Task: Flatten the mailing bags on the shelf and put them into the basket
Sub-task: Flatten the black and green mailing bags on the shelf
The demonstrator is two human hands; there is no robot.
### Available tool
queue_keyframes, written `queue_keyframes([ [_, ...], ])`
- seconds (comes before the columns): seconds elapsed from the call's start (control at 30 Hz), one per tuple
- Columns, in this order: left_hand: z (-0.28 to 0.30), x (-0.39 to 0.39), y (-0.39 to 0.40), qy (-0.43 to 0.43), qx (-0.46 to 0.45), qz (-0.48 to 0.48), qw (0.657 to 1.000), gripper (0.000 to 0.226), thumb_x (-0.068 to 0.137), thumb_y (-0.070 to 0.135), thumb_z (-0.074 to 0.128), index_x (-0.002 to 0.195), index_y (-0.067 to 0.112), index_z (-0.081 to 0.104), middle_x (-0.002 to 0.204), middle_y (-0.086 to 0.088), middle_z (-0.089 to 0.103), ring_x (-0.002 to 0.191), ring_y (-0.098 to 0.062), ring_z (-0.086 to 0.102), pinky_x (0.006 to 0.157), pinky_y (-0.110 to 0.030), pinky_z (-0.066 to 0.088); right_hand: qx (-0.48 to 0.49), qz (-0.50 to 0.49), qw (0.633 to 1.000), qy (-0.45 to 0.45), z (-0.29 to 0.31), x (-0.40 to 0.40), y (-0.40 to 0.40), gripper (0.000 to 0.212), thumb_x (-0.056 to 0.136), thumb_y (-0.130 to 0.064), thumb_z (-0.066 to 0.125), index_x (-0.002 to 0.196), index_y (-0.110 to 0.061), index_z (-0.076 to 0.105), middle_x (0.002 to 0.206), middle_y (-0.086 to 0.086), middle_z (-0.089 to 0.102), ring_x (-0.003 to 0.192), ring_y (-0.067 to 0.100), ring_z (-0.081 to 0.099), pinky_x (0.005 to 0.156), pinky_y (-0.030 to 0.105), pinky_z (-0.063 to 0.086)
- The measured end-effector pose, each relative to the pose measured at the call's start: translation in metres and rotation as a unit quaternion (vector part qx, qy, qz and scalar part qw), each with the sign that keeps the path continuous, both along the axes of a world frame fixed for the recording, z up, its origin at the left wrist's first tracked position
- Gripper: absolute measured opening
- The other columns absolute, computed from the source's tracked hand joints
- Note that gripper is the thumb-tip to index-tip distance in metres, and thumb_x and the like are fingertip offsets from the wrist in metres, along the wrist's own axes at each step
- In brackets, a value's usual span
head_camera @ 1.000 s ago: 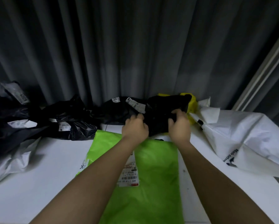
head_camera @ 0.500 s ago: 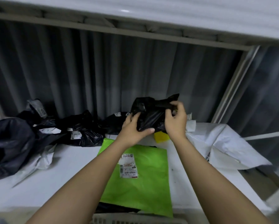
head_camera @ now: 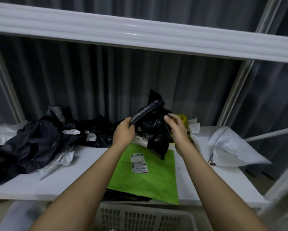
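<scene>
a crumpled black mailing bag is being held up above the white shelf, lifted clear of its surface, with its lower corner hanging down over the far edge of a flat green mailing bag. the black bag's folded upper edge is being pinched by the left hand, whose fingers are curled round it, and its right side is being gripped by the right hand, the fingers bent over the plastic. a white label is being shown on the underside of the black bag, just beside the left hand. the green bag is being kept flat on the shelf beneath both forearms, a printed label facing up, and its near edge is overhanging the shelf front above a pale slatted basket. a heap of dark and grey bags is lying on the left part of the shelf, and a large white bag is lying to the right, near a yellow bag that is being partly hidden behind the right hand
</scene>
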State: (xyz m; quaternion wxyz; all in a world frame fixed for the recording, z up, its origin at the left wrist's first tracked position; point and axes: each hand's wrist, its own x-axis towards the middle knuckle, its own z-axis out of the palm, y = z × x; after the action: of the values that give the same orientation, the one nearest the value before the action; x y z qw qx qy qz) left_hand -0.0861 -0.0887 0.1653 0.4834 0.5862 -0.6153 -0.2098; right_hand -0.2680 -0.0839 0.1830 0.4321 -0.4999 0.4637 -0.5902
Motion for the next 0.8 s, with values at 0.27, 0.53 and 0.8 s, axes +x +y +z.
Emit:
queue_keyframes([
  [0.27, 0.003, 0.011, 0.021, 0.183, 0.064, 0.006, 0.981, 0.028, 0.101, 0.023, 0.041, 0.113, 0.011, 0.063, 0.087, 0.001, 0.063, 0.079, -0.016, 0.058, 0.070, -0.029, 0.044, -0.033, -0.036, 0.988, 0.149, -0.025, 0.012, 0.020, 0.012, 0.089, -0.022, 0.066, 0.101, -0.019, 0.064, 0.104, -0.001, 0.064, 0.101, 0.017, 0.062, 0.091, 0.035, 0.052],
  [0.53, -0.005, 0.029, 0.034, 0.227, 0.169, -0.273, 0.919, 0.060, 0.086, 0.066, 0.043, 0.135, 0.032, 0.050, 0.135, 0.014, 0.055, 0.126, -0.003, 0.048, 0.103, -0.030, 0.038, 0.060, -0.133, 0.988, -0.058, -0.038, 0.001, 0.002, 0.014, 0.098, -0.022, 0.053, 0.089, -0.029, 0.061, 0.107, 0.004, 0.066, 0.103, 0.025, 0.062, 0.095, 0.049, 0.050],
  [0.8, -0.034, 0.050, 0.028, 0.187, 0.215, -0.056, 0.957, 0.058, 0.102, 0.051, 0.022, 0.150, 0.020, 0.026, 0.156, 0.000, 0.026, 0.143, -0.022, 0.026, 0.113, -0.041, 0.024, 0.139, -0.051, 0.943, -0.299, -0.045, -0.002, 0.000, 0.040, 0.099, -0.015, 0.049, 0.139, -0.008, 0.044, 0.128, 0.015, 0.059, 0.111, 0.031, 0.060, 0.079, 0.043, 0.056],
])
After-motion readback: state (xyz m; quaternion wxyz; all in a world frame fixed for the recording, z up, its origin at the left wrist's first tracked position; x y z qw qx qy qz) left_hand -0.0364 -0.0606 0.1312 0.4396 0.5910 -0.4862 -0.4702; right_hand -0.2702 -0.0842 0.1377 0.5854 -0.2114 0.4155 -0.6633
